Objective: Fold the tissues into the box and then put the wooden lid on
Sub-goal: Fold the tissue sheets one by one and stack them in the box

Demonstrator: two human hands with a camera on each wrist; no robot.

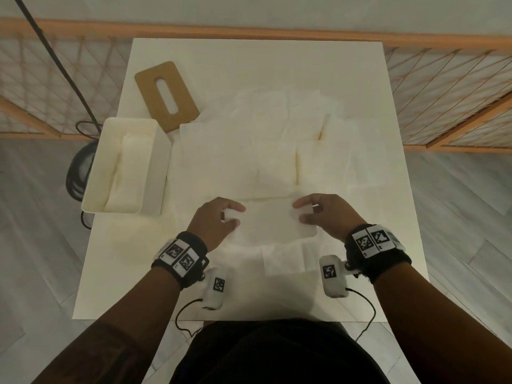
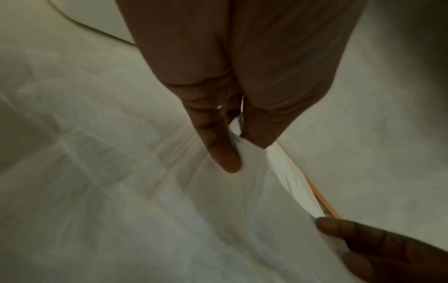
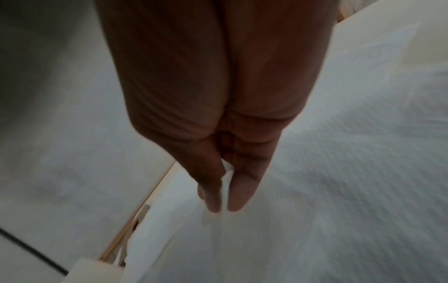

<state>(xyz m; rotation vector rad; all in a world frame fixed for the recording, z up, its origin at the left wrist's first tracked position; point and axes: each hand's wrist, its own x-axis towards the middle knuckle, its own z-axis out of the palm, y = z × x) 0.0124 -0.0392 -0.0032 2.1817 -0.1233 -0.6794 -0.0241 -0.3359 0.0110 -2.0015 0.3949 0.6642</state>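
Observation:
A white tissue (image 1: 271,225) lies on the near middle of the table, and both hands hold it by its ends. My left hand (image 1: 235,216) pinches the left end between thumb and fingers, which the left wrist view shows up close on my left hand (image 2: 244,151). My right hand (image 1: 303,212) pinches the right end, thumb and finger closed on the tissue edge (image 3: 224,208). The open white box (image 1: 155,167) stands at the left edge with folded tissues (image 1: 124,173) inside. Behind it the wooden lid (image 1: 166,95), with a slot, lies flat.
Several more unfolded tissues (image 1: 277,139) cover the middle and right of the white table (image 1: 332,56). A black cable (image 1: 77,167) hangs off the left side by the box. A wooden rail with netting (image 1: 443,79) runs behind and beside the table.

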